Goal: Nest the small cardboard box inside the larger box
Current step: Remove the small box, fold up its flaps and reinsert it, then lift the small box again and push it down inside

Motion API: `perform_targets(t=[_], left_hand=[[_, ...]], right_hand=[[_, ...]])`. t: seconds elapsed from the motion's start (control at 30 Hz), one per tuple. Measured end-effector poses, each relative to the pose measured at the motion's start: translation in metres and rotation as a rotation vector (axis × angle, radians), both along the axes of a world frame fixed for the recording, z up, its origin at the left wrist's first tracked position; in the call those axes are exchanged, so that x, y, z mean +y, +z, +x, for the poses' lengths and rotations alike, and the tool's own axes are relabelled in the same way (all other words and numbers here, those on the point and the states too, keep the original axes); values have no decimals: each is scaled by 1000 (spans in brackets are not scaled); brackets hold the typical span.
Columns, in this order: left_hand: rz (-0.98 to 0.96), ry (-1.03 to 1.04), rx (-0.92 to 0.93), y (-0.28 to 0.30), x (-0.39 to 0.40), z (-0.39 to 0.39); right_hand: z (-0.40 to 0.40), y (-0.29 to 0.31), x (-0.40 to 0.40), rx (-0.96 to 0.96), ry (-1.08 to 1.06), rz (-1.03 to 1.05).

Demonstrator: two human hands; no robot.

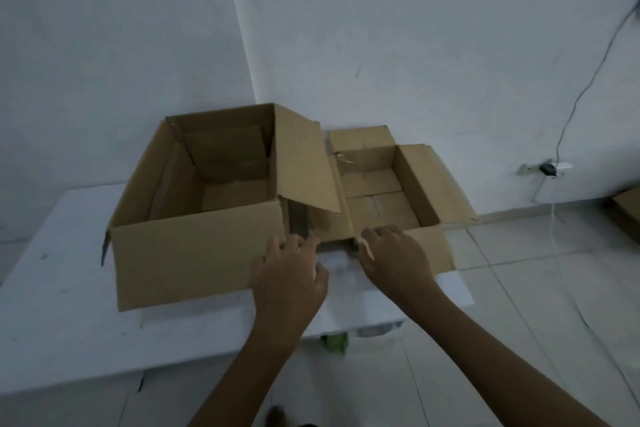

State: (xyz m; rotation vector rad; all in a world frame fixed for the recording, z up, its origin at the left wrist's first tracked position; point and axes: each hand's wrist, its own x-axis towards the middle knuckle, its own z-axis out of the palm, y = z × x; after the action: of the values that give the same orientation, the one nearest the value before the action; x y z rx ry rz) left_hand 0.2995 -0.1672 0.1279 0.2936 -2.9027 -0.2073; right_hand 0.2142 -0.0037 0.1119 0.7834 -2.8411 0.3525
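Note:
A larger cardboard box [194,253] stands open on the white table [62,305], flaps spread, its right flap leaning over the small box. The small cardboard box [415,180] sits just to its right, open too, with its flaps folded outward. My left hand [289,279] rests against the front right corner of the larger box, fingers apart. At the small box's near left corner, my right hand [394,256] touches the front flap with spread fingers. Neither hand visibly grips anything. Both boxes look empty inside.
The table stands against a white wall corner. Tiled floor lies to the right, with a cable and a wall socket [549,168] behind. Another piece of cardboard [627,208] shows at the far right edge. Something green [334,341] sits under the table.

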Motion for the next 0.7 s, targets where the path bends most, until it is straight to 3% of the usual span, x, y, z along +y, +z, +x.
perform_targets(t=[0.23, 0.33, 0.5, 0.57, 0.7], left_hand=[[116, 5, -289, -61, 72, -19], [206, 86, -429, -83, 80, -43], [377, 263, -548, -109, 72, -94], [565, 358, -535, -123, 65, -117], [1267, 656, -293, -145, 63, -159]], right_hand=[[6, -51, 94, -217, -239, -77], [-10, -64, 113, -359, -368, -195], [-62, -85, 136, -516, -466, -185], [-89, -90, 141, -666, -543, -320], [-143, -111, 153, -899, -845, -754]])
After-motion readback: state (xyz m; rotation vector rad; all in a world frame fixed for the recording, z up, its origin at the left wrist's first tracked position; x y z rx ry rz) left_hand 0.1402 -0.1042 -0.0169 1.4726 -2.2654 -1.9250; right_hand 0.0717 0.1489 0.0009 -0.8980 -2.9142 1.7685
